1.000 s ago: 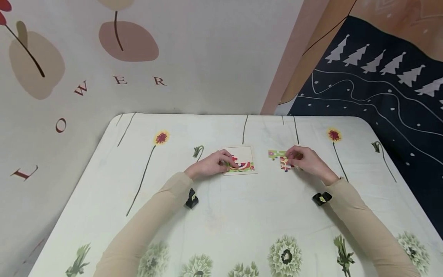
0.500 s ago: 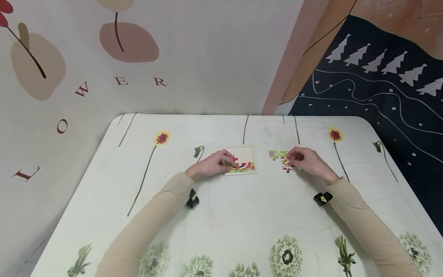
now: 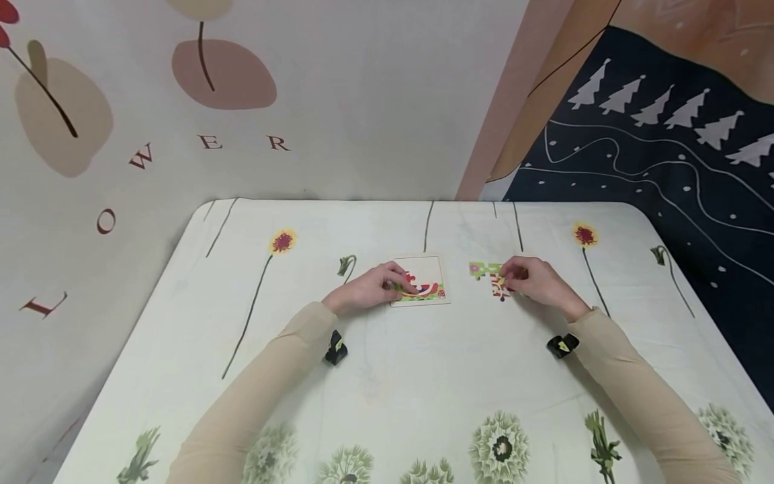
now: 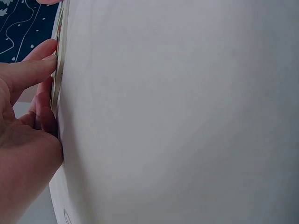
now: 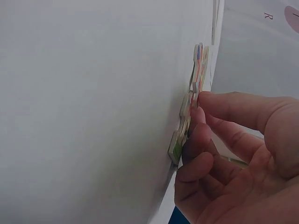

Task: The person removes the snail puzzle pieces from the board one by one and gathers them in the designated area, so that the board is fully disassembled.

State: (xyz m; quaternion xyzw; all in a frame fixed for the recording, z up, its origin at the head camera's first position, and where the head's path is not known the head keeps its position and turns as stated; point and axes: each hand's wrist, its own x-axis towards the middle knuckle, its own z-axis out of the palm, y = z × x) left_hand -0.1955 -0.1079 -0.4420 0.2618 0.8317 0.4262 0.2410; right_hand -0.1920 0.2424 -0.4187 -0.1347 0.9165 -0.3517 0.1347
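Observation:
My left hand (image 3: 373, 285) rests on the left side of a square puzzle board (image 3: 426, 267) in the head view, fingers reaching over it. Colourful red, white and green pieces fill the lower part of the board; its upper part is pale. At right, my right hand (image 3: 538, 279) pinches a puzzle piece (image 5: 199, 70) among loose ones, thumb and fingertips at its edge. A green puzzle piece (image 3: 476, 269) with a pink flower and a red-patterned puzzle piece (image 3: 499, 290) lie left of those fingers. Other pieces are partly hidden behind the hand.
A white cloth with printed flowers covers the table (image 3: 417, 370). Behind it hangs a pale backdrop (image 3: 363, 134) with letters, and a dark blue cloth (image 3: 641, 154) with white trees drops at the right. Black wrist cameras (image 3: 563, 345) sit by both cuffs.

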